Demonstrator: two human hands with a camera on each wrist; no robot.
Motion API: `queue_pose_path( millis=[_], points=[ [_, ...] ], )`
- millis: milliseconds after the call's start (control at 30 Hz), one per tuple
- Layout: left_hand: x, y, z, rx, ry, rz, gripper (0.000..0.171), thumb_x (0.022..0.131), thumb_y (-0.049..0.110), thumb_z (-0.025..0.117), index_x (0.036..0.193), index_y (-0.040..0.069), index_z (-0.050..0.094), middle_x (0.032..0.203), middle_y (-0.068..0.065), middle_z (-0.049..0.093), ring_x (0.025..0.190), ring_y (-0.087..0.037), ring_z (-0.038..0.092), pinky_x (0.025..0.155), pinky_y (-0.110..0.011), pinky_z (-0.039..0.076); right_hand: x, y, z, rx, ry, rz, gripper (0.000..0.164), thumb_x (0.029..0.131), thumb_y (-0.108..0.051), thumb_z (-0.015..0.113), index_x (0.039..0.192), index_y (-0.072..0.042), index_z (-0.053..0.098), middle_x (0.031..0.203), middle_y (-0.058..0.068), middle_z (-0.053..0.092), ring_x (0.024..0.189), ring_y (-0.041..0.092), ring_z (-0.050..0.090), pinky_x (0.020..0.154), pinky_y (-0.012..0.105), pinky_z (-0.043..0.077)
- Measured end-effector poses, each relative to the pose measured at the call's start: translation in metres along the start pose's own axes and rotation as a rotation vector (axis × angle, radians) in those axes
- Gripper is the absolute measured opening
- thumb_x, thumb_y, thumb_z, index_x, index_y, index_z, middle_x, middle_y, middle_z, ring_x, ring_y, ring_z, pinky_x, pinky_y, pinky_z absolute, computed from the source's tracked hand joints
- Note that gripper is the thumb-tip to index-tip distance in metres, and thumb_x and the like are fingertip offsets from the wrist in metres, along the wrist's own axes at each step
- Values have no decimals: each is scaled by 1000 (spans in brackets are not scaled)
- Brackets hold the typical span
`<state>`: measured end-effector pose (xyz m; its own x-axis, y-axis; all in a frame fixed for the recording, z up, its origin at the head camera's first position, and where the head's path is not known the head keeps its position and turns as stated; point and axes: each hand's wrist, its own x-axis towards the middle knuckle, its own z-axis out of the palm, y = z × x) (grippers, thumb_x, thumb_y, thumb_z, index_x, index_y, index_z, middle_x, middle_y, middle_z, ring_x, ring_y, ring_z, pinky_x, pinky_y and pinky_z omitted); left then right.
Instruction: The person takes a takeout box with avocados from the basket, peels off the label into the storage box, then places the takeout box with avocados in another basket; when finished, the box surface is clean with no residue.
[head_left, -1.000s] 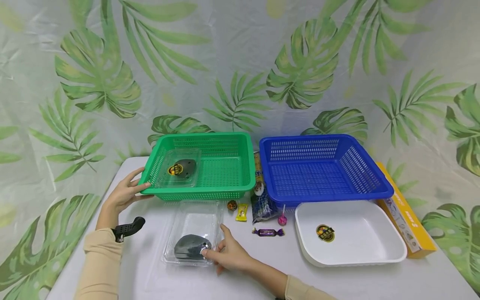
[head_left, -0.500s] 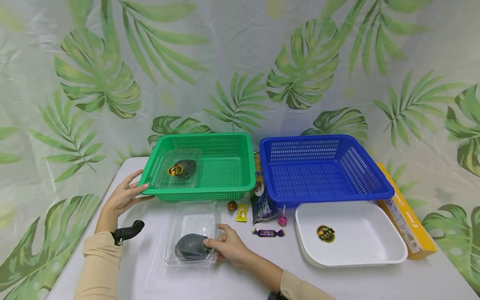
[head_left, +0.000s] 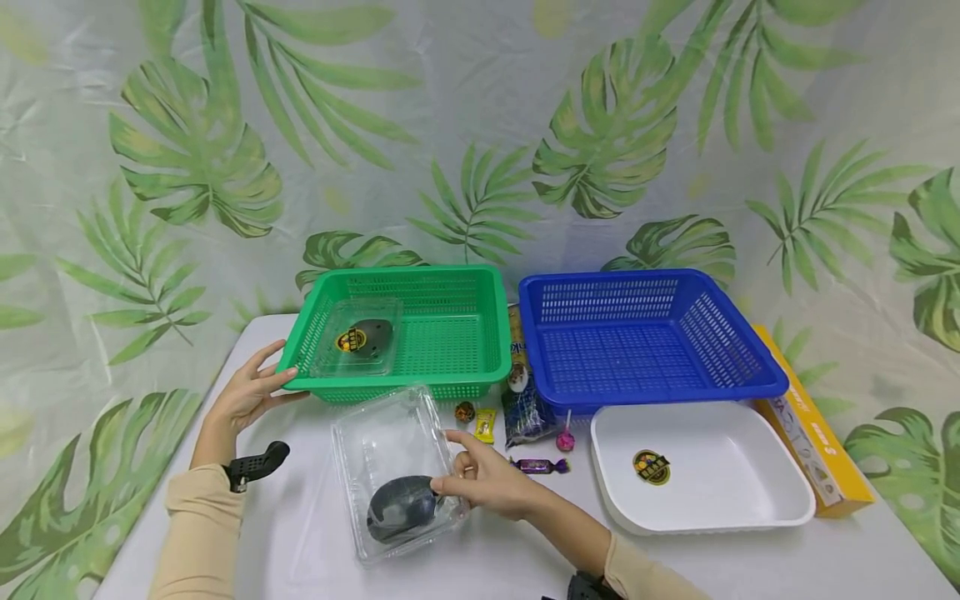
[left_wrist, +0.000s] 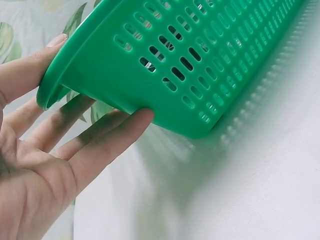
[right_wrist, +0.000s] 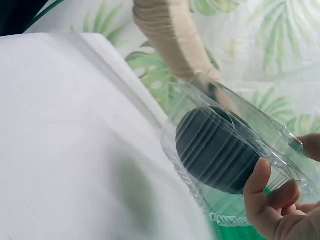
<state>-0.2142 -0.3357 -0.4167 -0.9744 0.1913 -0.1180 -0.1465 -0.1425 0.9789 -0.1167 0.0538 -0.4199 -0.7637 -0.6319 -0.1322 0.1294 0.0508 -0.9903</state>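
Note:
A clear plastic clamshell box (head_left: pixel 378 446) with a smooth dark oval object (head_left: pixel 401 508) inside hangs tilted over the table. My right hand (head_left: pixel 491 483) pinches its right edge, thumb on one face and fingers behind. The right wrist view shows the same box (right_wrist: pixel 220 200) turned up on its side, raised above the white cloth. At the left end of the green basket (head_left: pixel 337 383), my left hand (head_left: pixel 243 396) grips the rim. Its thumb lies on the rim and the other fingers (left_wrist: pixel 115 142) reach under it against the outer wall. A similar clear box (head_left: pixel 386 354) with a stickered dark object sits in that basket.
A blue basket (head_left: pixel 615 358) stands right of the green one, behind a white tub (head_left: pixel 720 467). Between them lie a snack packet (head_left: pixel 525 417), a lollipop (head_left: pixel 565 440) and several wrapped candies, including a yellow one (head_left: pixel 484 425). An orange box (head_left: pixel 817 450) leans at the far right.
The right hand has lifted the clear box off the table and tilted it, shifting it slightly right and nearer. My left hand has stayed on the basket rim.

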Motion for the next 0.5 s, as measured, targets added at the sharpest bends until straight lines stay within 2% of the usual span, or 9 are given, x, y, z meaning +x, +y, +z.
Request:
queue_pose_path(
  millis=[133, 200, 300, 500],
  points=[
    [0, 0, 1, -9, 2, -1, 84, 92, -2, 56, 152, 12, -1, 136, -20, 22, 94, -14, 63, 89, -45, 50, -12, -17, -20, 44, -13, -43, 78, 86, -6, 63, 145, 8, 14, 77, 2, 51, 65, 9, 55, 56, 22, 51],
    [-1, 0, 1, -9, 2, 0, 83, 92, -2, 55, 152, 12, -1, 134, -18, 25, 94, -13, 63, 89, -45, 50, -18, -26, -32, 40, 6, -54, 77, 87, -5, 62, 145, 8, 14, 79, 3, 53, 67, 10, 55, 57, 22, 51],
    [0, 0, 0, -6, 1, 4, 82, 93, -2, 54, 153, 12, -1, 132, -18, 27, 93, -13, 63, 89, -46, 50, -26, -41, -54, 30, 37, -56, 77, 88, -6, 60, 146, 6, 11, 80, 3, 54, 67, 8, 51, 56, 19, 48],
    [0, -1, 0, -7, -1, 7, 81, 93, -3, 53, 153, 12, 0, 129, -16, 29, 93, -13, 63, 89, -46, 50, -42, -69, -101, -23, 154, 9, 81, 90, -12, 60, 149, 0, 5, 77, -2, 48, 59, 4, 39, 51, 15, 36]
  ],
)
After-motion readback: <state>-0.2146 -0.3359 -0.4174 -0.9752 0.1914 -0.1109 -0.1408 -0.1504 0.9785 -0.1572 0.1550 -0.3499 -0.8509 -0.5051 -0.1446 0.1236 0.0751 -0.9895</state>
